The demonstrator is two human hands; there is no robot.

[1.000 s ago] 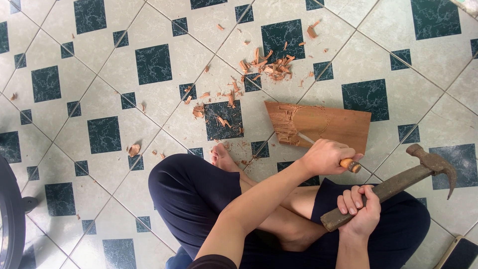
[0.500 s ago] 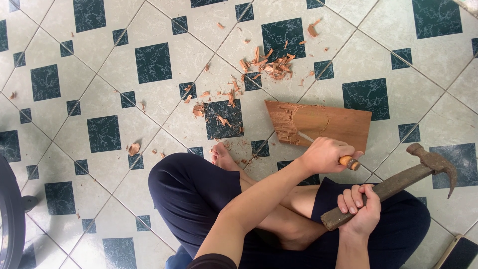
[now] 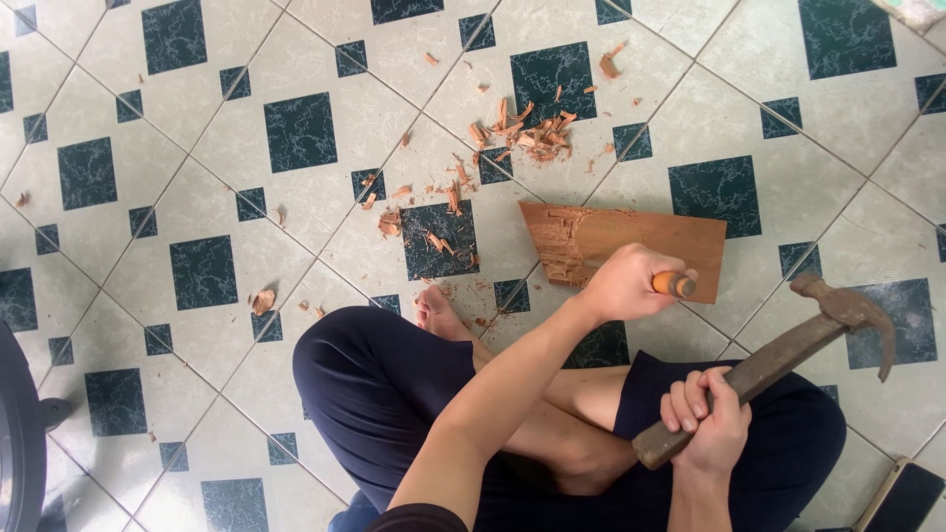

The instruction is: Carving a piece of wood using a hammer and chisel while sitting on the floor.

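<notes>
I sit cross-legged on a tiled floor. My left hand [image 3: 626,281] is shut on a chisel with an orange handle [image 3: 675,285]. The chisel's blade rests on a flat reddish wooden board [image 3: 680,241] lying on the floor in front of my knees. The board's left end is roughly carved away. My right hand [image 3: 705,424] grips the wooden handle of a rusty claw hammer [image 3: 788,350]. The hammer is held out to the right, its head apart from the chisel's end.
Wood chips [image 3: 522,133] lie scattered over the white and dark green tiles beyond the board. My bare foot [image 3: 439,315] rests left of the board. A dark round object [image 3: 15,433] stands at the left edge, and a dark flat object [image 3: 902,498] at the bottom right.
</notes>
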